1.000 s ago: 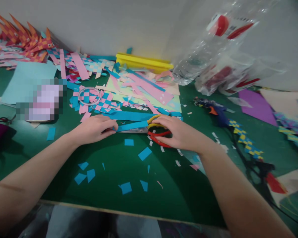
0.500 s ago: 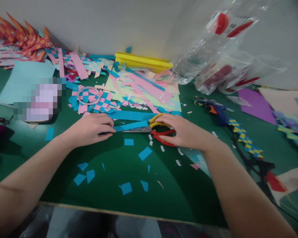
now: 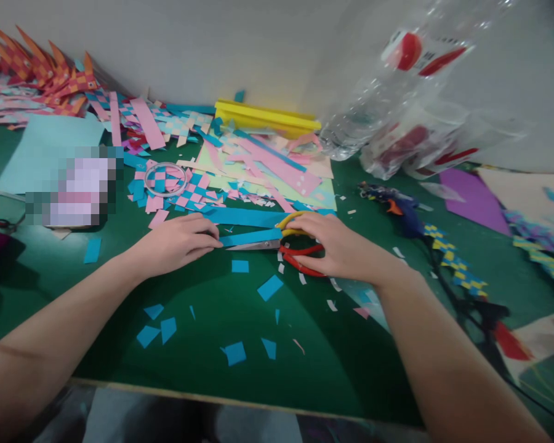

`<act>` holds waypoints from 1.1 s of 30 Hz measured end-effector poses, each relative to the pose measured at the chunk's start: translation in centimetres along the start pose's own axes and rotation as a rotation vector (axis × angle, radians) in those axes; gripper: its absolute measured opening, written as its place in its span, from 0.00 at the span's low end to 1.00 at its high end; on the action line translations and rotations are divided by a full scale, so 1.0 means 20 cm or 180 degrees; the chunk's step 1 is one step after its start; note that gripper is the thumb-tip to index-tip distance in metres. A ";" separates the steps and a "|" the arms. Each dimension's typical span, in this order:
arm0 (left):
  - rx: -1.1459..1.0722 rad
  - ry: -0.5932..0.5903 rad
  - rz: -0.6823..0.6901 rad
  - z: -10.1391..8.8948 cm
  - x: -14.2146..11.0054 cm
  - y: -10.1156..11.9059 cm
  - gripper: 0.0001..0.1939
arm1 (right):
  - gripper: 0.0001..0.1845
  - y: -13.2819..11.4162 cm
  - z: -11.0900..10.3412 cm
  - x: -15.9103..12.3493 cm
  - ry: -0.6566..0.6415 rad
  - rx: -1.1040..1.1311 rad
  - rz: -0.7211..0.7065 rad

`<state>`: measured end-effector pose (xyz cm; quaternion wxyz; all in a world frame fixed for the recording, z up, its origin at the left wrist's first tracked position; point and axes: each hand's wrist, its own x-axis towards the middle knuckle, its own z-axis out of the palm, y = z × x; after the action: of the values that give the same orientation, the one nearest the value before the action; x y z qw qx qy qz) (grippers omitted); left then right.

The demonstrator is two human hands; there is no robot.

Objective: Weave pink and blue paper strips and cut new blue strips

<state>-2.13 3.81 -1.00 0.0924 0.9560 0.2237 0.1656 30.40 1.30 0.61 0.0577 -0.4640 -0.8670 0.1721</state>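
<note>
A blue paper strip (image 3: 252, 237) is pinched by the left hand (image 3: 180, 245), scissors (image 3: 300, 251) (red-and-yellow-handled) being gripped in the right (image 3: 335, 247).

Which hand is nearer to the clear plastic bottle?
Right. The right hand is below the bottle in view; the left hand is farther off, down and to its left.

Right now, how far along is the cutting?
Done: blue offcuts lie on the table. In hand: left hand pinches a blue strip, right hand holds scissors along it. Remaining: probably this strip's cut, maybe the wider strip behind; total unclear.
</note>
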 end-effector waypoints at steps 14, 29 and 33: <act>-0.0718 -0.0187 -0.0352 -0.05 -0.01 -0.05 0.09 | 0.22 0.01 0.00 0.00 -0.0009 0.0000 -0.0012; -0.0940 -0.0124 -0.0609 -0.04 -0.02 -0.06 0.08 | 0.22 0.03 0.01 0.00 -0.0121 0.0078 0.0012; -0.0919 -0.0085 -0.0590 -0.04 -0.02 -0.06 0.07 | 0.22 0.01 0.00 0.00 -0.0166 0.0072 0.0073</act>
<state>-3.15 4.79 -0.69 0.2466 0.9102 0.2836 0.1740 30.57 1.46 0.46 0.0383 -0.4686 -0.8609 0.1945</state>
